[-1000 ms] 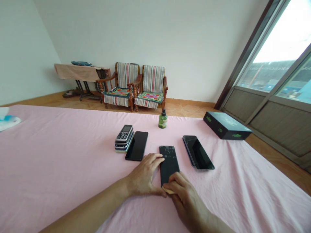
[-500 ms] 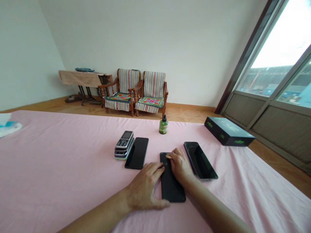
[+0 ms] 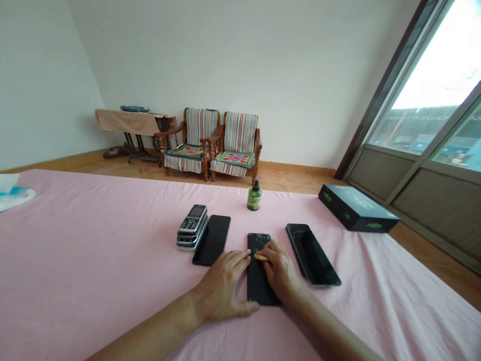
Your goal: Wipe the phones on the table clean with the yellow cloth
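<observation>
A black smartphone (image 3: 259, 286) lies flat on the pink cloth between my hands, with whitish smears near its top end. My left hand (image 3: 224, 286) holds it steady from the left, fingertips at its side edge and thumb by its lower corner. Between the closed fingers of my right hand (image 3: 280, 268) is a small yellowish wiping piece (image 3: 260, 257), pressed on the phone's upper face; its exact kind is unclear. Another black smartphone (image 3: 212, 239) lies to the left, against a stack of phones (image 3: 192, 226) topped by a keypad phone. A larger dark phone (image 3: 313, 254) lies to the right.
A green spray bottle (image 3: 254, 196) stands beyond the phones. A black box (image 3: 356, 206) sits at the far right of the pink cloth (image 3: 93, 250). White and blue material (image 3: 15, 193) lies at the left edge. Two wooden chairs (image 3: 235, 145) stand by the wall.
My right hand has drawn the yellowish piece down the phone from near its top edge. Smears now show at the top. The phone's lower end has shifted slightly left; the view has tilted a little.
</observation>
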`<state>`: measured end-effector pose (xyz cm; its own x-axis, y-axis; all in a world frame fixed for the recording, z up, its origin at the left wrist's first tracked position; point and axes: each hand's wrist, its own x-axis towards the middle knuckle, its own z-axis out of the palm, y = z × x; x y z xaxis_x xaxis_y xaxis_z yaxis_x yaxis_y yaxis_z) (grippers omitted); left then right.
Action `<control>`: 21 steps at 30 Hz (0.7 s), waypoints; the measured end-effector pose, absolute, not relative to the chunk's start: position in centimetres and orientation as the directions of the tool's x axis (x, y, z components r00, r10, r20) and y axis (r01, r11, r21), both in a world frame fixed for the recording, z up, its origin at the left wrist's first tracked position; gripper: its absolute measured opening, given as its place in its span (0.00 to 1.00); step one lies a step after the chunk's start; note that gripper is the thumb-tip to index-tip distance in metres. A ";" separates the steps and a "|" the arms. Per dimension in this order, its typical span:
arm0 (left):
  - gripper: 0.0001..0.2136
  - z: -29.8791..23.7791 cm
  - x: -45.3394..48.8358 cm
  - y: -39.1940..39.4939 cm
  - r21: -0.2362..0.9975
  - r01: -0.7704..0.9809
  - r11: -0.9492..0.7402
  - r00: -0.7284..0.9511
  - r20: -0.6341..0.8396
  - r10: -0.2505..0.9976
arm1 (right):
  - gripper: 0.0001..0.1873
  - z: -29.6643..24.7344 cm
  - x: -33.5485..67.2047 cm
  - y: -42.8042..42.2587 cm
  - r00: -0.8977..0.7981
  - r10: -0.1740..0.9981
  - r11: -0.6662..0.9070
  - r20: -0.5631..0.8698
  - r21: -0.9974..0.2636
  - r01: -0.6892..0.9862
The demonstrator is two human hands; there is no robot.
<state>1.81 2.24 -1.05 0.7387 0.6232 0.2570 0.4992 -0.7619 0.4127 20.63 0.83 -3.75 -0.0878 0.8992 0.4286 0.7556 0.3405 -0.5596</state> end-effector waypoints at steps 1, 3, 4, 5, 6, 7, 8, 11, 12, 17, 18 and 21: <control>0.40 -1.0 1.8 2.2 0.418 0.505 -0.755 0.738 0.245 0.629 | 0.17 -3.6 20.6 0.2 -0.097 0.901 0.345 0.424 -0.562 0.752; 0.40 -0.8 1.9 2.2 0.431 0.514 -0.741 0.732 0.229 0.641 | 0.17 -3.4 20.8 -0.4 -0.109 0.906 0.343 0.409 -0.558 0.756; 0.41 -0.8 1.9 2.2 0.436 0.515 -0.738 0.730 0.227 0.644 | 0.16 -3.3 21.0 -0.2 -0.102 0.909 0.332 0.405 -0.553 0.764; 0.41 -0.7 1.8 2.2 0.439 0.514 -0.737 0.729 0.229 0.645 | 0.16 -3.2 21.4 0.3 -0.084 0.911 0.314 0.405 -0.545 0.777; 0.41 -0.7 1.8 2.1 0.440 0.512 -0.738 0.730 0.229 0.644 | 0.15 -3.2 21.8 1.0 -0.051 0.910 0.286 0.411 -0.536 0.794; 0.41 -0.7 1.8 2.1 0.438 0.511 -0.739 0.733 0.228 0.641 | 0.14 -3.2 22.2 1.8 -0.011 0.907 0.256 0.421 -0.529 0.809; 0.41 -0.7 1.8 2.1 0.434 0.512 -0.741 0.736 0.223 0.639 | 0.14 -3.2 22.6 2.7 0.030 0.901 0.224 0.434 -0.523 0.822; 0.38 -0.7 1.7 2.1 0.424 0.519 -0.742 0.743 0.206 0.637 | 0.14 -3.6 23.3 5.0 0.111 0.881 0.156 0.459 -0.505 0.849; 0.38 -0.8 1.7 2.1 0.424 0.519 -0.742 0.744 0.204 0.636 | 0.14 -3.7 23.2 5.5 0.122 0.877 0.145 0.465 -0.497 0.855; 0.38 -1.1 1.7 2.3 0.443 0.502 -0.743 0.747 0.210 0.630 | 0.16 -4.4 21.6 6.5 0.099 0.871 0.151 0.482 -0.454 0.878; 0.38 -1.2 1.7 2.4 0.446 0.500 -0.742 0.747 0.211 0.630 | 0.16 -4.5 21.1 6.7 0.090 0.872 0.157 0.481 -0.449 0.880; 0.39 -1.2 1.7 2.5 0.455 0.491 -0.743 0.750 0.212 0.626 | 0.16 -4.6 19.7 7.3 0.070 0.875 0.172 0.480 -0.442 0.880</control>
